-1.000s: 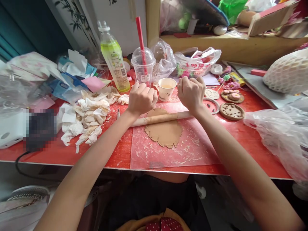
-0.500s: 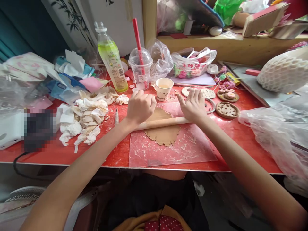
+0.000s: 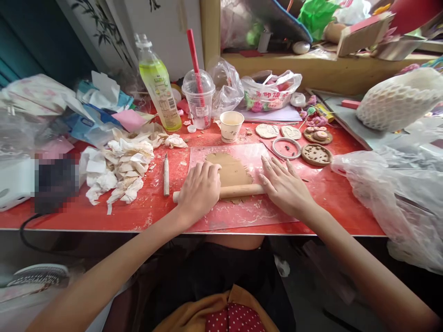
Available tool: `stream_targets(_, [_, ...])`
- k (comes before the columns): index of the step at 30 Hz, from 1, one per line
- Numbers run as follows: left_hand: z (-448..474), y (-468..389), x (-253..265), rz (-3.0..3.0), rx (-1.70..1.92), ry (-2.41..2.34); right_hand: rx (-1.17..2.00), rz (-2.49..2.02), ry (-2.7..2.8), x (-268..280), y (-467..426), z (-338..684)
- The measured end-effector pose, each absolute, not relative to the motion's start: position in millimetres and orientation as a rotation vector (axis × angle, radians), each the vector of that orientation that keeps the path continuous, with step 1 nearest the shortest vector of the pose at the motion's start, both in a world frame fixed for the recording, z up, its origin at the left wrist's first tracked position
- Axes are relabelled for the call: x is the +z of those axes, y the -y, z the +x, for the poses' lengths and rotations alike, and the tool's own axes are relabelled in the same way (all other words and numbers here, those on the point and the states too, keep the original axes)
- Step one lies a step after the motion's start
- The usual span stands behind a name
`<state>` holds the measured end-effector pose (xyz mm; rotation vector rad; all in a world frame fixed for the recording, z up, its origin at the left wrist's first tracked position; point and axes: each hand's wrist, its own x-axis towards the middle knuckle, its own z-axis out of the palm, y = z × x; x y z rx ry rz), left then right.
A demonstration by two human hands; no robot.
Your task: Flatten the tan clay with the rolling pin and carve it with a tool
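Note:
Both hands are on a pale wooden rolling pin (image 3: pixel 240 191) lying across a flattened sheet of brown clay (image 3: pixel 228 168). My left hand (image 3: pixel 200 188) is curled over the pin near its left end, fingers bent. On the right end lies my right hand (image 3: pixel 285 186), palm down with fingers stretched forward. The clay has a ragged edge; the pin crosses its near part, and a small strip shows on the near side. Under the clay is a clear plastic sheet (image 3: pixel 242 216) dusted with crumbs. A carving tool (image 3: pixel 166 175) rests left of my left hand.
Behind the clay stand a paper cup (image 3: pixel 231 129), a lidded plastic cup (image 3: pixel 199 99) and a green drink bottle (image 3: pixel 159 94). Crumpled tissues (image 3: pixel 121 166) lie left. A ring (image 3: pixel 286 148) and round clay pieces (image 3: pixel 316 155) sit right, near a plastic bag (image 3: pixel 380 184).
My hands have drawn the rolling pin toward me, from the clay's middle to its near part. My right fingers now lie flatter, and more of the clay's far side shows.

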<state>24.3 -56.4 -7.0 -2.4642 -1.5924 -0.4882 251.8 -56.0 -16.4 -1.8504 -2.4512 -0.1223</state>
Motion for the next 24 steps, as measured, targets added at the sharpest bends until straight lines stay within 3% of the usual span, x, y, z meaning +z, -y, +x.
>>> stream_targets(14, [25, -9, 3, -2.228, -0.523, 1.433, 0.065, -2.051, 2.181, -13, -14, 243])
stream_targets(19, [26, -35, 10, -2.199, -0.601, 1.435, -0.086, -2.011, 1.957, -8, -44, 236])
stream_targets(24, [26, -8, 4, -2.396, -0.581, 1.559, -0.047, -1.890, 2.209, -11, -11, 239])
